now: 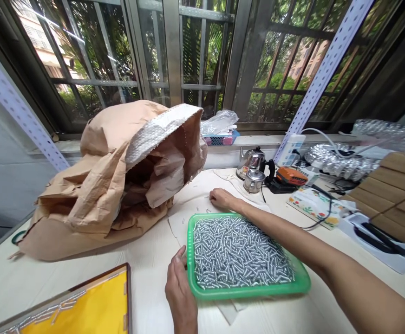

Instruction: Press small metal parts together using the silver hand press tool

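A green plastic basket point(249, 291) stands on the table, filled with many small ribbed silvery metal pieces point(237, 253). My left hand point(181, 292) is at its left side, fingers against the rim and partly hidden by it. Beyond the back edge of the basket, my right hand point(222, 199) rests on the tabletop with its fingers curled in. Whatever those fingers hold, if anything, is hidden. Several loose metal pieces point(207, 211) lie on the table just in front of the right hand. My right forearm crosses over the basket's right back corner.
A large crumpled brown paper sack point(98, 185) lies at the left, mouth facing right. A yellow-bottomed tray point(98, 301) with metal pieces sits front left. A kettle point(254, 160), metal cup point(254, 181), orange battery point(291, 176) and cardboard point(394, 190) stand at the right.
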`<state>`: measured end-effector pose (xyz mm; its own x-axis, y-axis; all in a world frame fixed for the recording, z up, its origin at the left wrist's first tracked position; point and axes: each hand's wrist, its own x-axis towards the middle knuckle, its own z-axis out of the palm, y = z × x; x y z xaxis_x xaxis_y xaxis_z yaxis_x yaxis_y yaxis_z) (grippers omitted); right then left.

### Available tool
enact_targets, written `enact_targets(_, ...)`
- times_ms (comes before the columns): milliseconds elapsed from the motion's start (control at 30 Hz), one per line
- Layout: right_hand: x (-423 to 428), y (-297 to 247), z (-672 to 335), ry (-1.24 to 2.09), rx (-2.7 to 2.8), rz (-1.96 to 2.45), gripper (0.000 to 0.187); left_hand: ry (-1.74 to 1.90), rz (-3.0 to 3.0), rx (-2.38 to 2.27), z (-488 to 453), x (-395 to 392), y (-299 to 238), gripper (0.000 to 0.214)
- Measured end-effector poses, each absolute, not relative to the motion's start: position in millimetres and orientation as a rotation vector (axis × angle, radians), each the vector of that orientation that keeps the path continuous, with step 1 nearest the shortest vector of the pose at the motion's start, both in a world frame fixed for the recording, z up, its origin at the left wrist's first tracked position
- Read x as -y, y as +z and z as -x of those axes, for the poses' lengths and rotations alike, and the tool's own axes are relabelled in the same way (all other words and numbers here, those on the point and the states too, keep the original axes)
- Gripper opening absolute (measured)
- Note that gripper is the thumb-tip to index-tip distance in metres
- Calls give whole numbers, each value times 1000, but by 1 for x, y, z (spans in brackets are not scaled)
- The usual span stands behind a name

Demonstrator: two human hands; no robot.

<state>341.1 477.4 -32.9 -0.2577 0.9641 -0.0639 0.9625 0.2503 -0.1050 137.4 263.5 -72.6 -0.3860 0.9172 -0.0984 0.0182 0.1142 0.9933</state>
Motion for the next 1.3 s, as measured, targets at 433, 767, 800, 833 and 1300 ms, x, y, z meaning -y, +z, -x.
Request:
enact_targets(433, -492, -31, -322, 257, 2448, 1969, 22, 1440, -935, -1544, -140, -265, -79, 61)
enact_targets(767, -494, -13, -328, 577, 2131, 2041, 17, 1413, -991, -1591, -136, -266, -79, 62)
enact_targets(800, -490, -6, -334, 615, 2092, 2017, 19, 1419, -988, -1591, -137, -266, -79, 62)
enact_targets(833, -484, 1, -341, 646, 2061, 1985, 22, 1425, -985, -1591, -137, -266, -79, 62)
enact_targets(1300, -530, 11, -316, 326, 2384, 1852, 26, 1417, -919, -1534, -138, -264, -87, 61)
